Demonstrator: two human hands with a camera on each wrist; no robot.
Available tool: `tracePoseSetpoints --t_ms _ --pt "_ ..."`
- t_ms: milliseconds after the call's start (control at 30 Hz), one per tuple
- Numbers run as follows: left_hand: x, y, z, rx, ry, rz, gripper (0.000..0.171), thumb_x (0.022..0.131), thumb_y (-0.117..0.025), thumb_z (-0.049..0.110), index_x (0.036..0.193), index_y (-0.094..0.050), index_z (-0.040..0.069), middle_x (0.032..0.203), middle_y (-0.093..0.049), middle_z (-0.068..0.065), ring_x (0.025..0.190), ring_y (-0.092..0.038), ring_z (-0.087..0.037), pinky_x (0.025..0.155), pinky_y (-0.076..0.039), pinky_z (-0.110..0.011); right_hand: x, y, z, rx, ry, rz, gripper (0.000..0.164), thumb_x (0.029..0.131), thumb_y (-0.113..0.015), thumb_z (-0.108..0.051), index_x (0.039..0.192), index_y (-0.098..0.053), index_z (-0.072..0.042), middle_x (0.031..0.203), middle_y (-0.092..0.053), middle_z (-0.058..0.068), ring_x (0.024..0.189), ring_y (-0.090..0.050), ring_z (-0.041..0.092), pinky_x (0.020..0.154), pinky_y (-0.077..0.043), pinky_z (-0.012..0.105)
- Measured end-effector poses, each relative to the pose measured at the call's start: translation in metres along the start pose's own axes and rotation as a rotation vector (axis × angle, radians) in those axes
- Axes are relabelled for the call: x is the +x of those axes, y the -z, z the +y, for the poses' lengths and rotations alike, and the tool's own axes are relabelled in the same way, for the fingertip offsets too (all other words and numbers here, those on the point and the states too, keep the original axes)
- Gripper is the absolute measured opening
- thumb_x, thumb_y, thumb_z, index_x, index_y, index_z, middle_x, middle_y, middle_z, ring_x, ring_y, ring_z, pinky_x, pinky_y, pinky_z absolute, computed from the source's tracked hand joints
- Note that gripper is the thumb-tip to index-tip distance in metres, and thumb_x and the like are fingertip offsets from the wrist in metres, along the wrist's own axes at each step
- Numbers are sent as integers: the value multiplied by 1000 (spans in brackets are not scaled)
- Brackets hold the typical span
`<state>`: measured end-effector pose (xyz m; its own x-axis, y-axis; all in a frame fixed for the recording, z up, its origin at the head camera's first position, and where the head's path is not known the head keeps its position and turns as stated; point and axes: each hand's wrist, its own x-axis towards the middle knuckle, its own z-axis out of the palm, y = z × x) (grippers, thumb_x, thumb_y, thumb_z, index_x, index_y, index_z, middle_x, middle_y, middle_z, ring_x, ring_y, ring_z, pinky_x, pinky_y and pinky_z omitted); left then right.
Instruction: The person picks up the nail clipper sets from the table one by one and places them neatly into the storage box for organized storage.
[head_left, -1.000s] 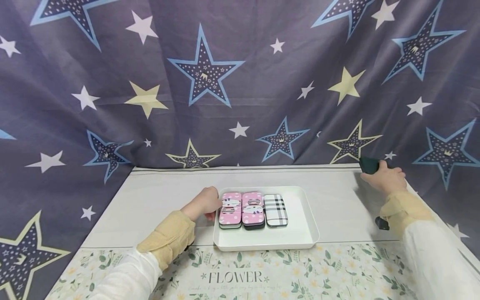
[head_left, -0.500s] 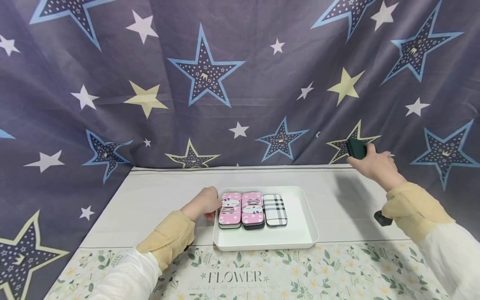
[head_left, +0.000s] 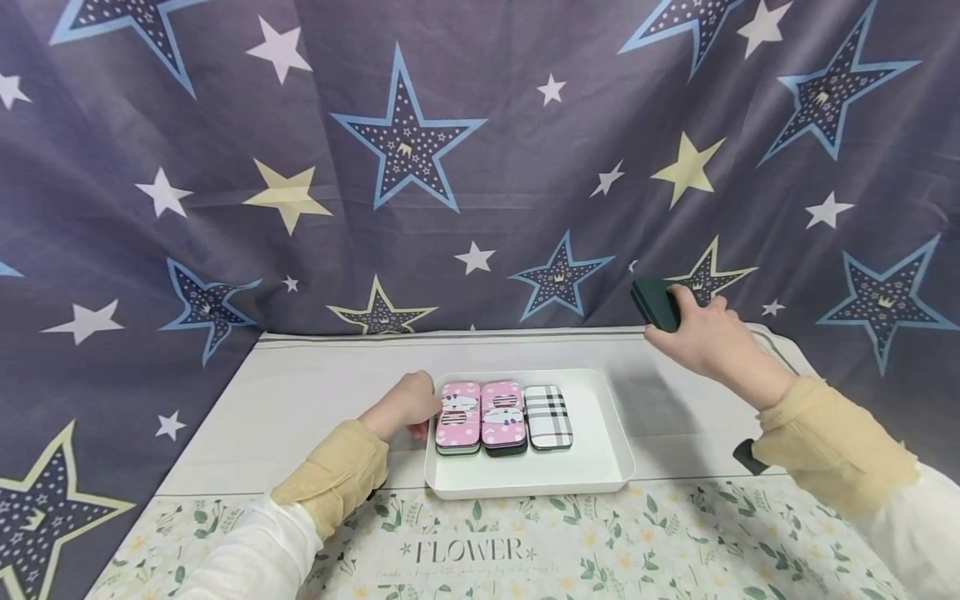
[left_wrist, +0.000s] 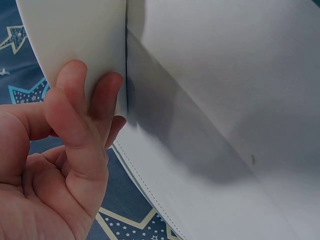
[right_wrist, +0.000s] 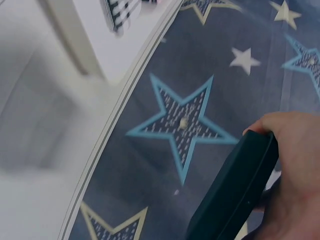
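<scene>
A white tray (head_left: 525, 479) lies on the table with two stacks of pink cat-print cases, the left pink case (head_left: 458, 417) and the middle pink case (head_left: 503, 417), plus a plaid case (head_left: 550, 418). My left hand (head_left: 408, 402) grips the tray's left rim; in the left wrist view its curled fingers (left_wrist: 75, 125) lie against the outer wall. Raised above the table on the right, my right hand (head_left: 701, 333) holds a dark green flat case (head_left: 657, 304) between thumb and fingers. The right wrist view shows the green case (right_wrist: 237, 185) tilted, apart from the tray.
The right part of the tray floor (head_left: 596, 442) shows bare. Behind the table hangs a star-patterned curtain (head_left: 487, 167). A floral cloth (head_left: 480, 550) with the word FLOWER covers the table's front.
My right hand has carried the dark green case from the back right corner up and leftward, closer to the tray. The left hand has stayed at the tray's rim.
</scene>
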<state>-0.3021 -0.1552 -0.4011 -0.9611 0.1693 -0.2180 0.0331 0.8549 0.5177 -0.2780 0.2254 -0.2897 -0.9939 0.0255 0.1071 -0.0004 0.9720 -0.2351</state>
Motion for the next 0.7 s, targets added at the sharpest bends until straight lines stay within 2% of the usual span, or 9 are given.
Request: tracePoseSetpoints --t_ms 333,700 --pt "-1 1 -1 -3 -8 1 20 87 -53 4 68 -56 1 47 -58 -8 34 -53 -12 37 -51 -23 -19 -16 -33 -4 73 -44 75 85 -48 -50 145 -24 -11 100 -47 35 72 -53 36 51 -43 37" --pt "-1 2 1 -17 -4 -8 17 87 -53 4 71 -57 -1 47 -58 -8 34 -53 -12 37 -51 -24 -33 -60 -68 -23 125 -77 76 84 -49 -52 145 -28 -13 103 -48 35 67 -54 32 48 -45 37"
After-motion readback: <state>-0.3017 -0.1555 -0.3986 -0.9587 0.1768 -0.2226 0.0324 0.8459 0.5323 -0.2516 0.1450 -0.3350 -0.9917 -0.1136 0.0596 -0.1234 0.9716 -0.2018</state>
